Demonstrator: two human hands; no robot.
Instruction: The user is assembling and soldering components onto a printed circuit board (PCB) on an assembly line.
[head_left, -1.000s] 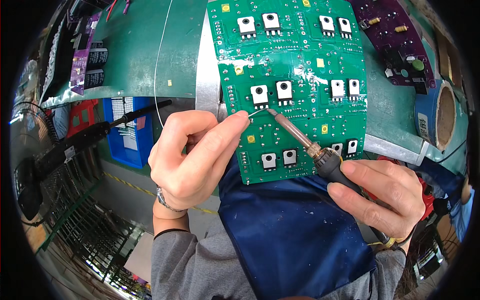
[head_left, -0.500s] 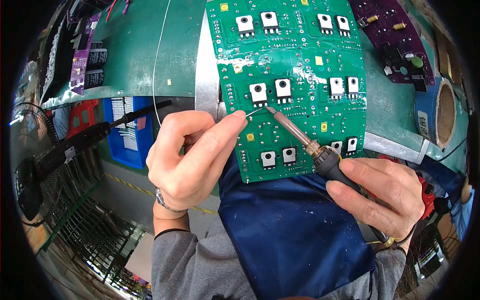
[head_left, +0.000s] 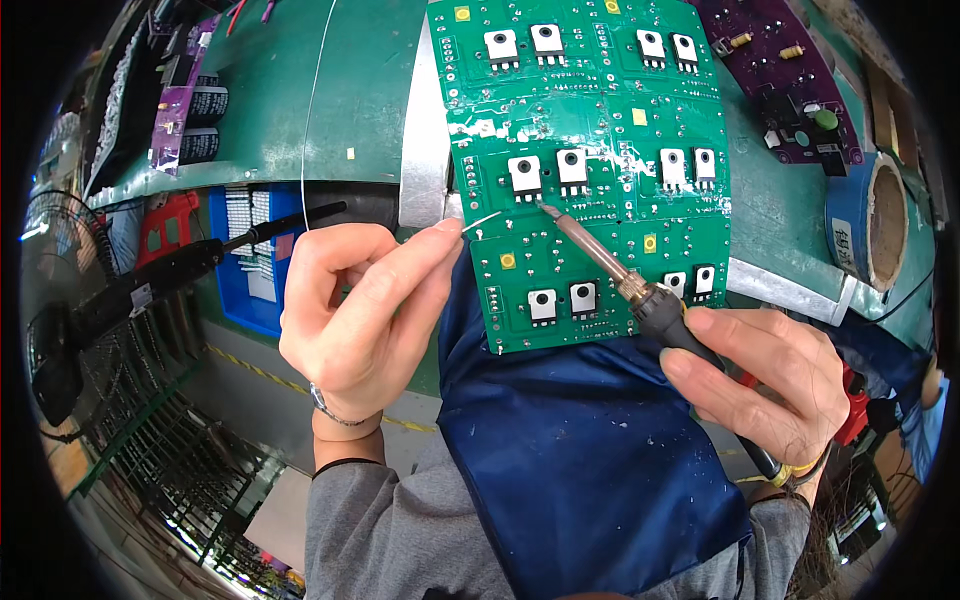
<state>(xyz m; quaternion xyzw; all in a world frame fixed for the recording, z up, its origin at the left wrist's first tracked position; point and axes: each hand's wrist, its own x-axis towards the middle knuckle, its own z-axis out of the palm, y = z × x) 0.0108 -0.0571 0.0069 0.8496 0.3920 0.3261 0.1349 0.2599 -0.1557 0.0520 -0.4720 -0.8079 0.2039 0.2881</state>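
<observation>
My left hand (head_left: 365,300) pinches a thin solder wire (head_left: 482,222), whose free end sticks out over the board, apart from the iron. My right hand (head_left: 765,375) grips a soldering iron (head_left: 660,312) by its dark handle. The iron's tip meets the board beside the legs of a white-faced three-legged component (head_left: 524,176). The large green circuit board (head_left: 590,228) carries several such components in pairs, along with yellow square pads and rows of solder joints. Its near edge lies over my blue apron (head_left: 590,450).
Purple circuit boards sit at the far right (head_left: 770,85) and far left (head_left: 178,125) of the green bench (head_left: 370,110). At the right stands a blue roll with a cardboard core (head_left: 888,220). Left are a blue bin (head_left: 235,300) and a black jointed arm (head_left: 150,290).
My left hand has drawn back to the left and slightly down, pulling the solder wire away from the iron's tip. The board and the iron have shifted slightly.
</observation>
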